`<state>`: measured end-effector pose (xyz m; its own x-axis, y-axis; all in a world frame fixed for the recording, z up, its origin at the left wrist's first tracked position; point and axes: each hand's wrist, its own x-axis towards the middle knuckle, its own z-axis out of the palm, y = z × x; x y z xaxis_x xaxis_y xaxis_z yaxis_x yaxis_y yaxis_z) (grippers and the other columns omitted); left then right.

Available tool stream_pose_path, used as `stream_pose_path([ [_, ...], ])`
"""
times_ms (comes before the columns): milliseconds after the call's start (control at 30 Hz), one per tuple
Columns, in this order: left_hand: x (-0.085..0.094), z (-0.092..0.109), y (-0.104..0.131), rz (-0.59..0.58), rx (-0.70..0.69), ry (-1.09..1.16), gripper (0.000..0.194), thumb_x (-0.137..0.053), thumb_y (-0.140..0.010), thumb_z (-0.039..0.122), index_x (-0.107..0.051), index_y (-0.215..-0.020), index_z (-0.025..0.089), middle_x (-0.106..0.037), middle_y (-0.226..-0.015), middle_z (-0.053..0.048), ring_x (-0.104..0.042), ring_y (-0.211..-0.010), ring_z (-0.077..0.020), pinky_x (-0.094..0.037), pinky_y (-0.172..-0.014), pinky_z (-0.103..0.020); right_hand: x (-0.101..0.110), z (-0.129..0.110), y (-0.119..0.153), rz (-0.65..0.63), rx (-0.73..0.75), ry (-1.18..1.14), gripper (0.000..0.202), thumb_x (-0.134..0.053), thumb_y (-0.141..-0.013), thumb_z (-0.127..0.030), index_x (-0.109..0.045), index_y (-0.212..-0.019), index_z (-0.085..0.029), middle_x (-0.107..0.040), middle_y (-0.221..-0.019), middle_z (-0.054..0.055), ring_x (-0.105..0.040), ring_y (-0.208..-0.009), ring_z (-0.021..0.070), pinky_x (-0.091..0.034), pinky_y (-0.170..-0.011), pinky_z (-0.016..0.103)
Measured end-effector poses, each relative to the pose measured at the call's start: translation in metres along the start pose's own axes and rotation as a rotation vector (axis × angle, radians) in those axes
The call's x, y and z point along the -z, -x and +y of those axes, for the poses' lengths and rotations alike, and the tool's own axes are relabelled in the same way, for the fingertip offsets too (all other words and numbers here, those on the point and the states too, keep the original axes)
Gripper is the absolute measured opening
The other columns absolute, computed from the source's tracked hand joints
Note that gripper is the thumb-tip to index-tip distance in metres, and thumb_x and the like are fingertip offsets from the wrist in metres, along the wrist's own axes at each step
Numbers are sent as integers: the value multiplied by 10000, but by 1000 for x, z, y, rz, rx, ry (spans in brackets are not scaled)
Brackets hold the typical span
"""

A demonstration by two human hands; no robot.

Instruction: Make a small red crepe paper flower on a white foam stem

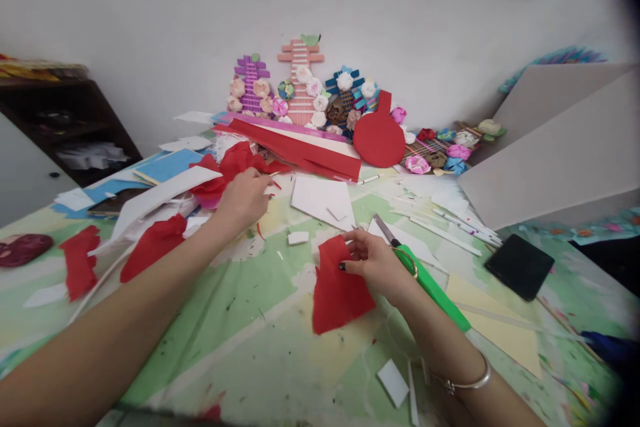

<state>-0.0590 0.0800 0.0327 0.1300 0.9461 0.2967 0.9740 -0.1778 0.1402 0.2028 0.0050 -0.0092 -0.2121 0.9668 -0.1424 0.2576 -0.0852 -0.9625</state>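
A torn-edged piece of red crepe paper (340, 293) is pinched at its upper right between the thumb and fingers of my right hand (369, 260). Farther out on the left, my left hand (247, 199) is beside a crumpled heap of red crepe paper (239, 159). Its back faces me and the fingertips point right, close to thin red scraps; what they touch is hidden. A knife with a dark handle (386, 230) lies just beyond my right wrist, near a long green strip (435, 290). Ahead of both hands is a white card (323, 199).
Along the wall stand a red guitar-shaped cutout (380, 137) and stick crafts with paper flowers (301, 87). Long red strips (295, 150) lie before them. A black square object (520, 267), yellow paper (493, 320) and a large grey board (545, 127) are on the right.
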Motion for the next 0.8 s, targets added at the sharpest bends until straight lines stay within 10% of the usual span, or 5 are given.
stream_pose_path([
  [233, -5, 23, 8, -509, -203, 372, 272, -710, -613, 353, -645, -805, 171, -681, -774, -22, -622, -724, -168, -433, -607, -223, 0, -8, 3, -39, -45, -159, 277, -641, -646, -147, -624, -920, -187, -706, -897, 56, -669, -804, 210, -523, -708, 330],
  [633, -3, 29, 10, -442, -176, 373, 149, -642, -667, 276, -723, -711, 159, -681, -635, -28, -590, -629, -160, -368, -561, -225, 1, -16, 7, 68, 26, -14, 148, -592, -764, -282, -659, -851, -182, -715, -848, 47, -649, -721, 184, -497, -638, 297],
  [800, 0, 38, 16, -528, -78, 833, 240, -643, -711, 313, -752, -820, 129, -709, -690, -57, -607, -643, -159, -433, -615, -241, -5, -25, 13, -73, 91, -254, 207, -637, -745, -302, -650, -917, -187, -709, -840, 30, -648, -709, 159, -487, -637, 265],
])
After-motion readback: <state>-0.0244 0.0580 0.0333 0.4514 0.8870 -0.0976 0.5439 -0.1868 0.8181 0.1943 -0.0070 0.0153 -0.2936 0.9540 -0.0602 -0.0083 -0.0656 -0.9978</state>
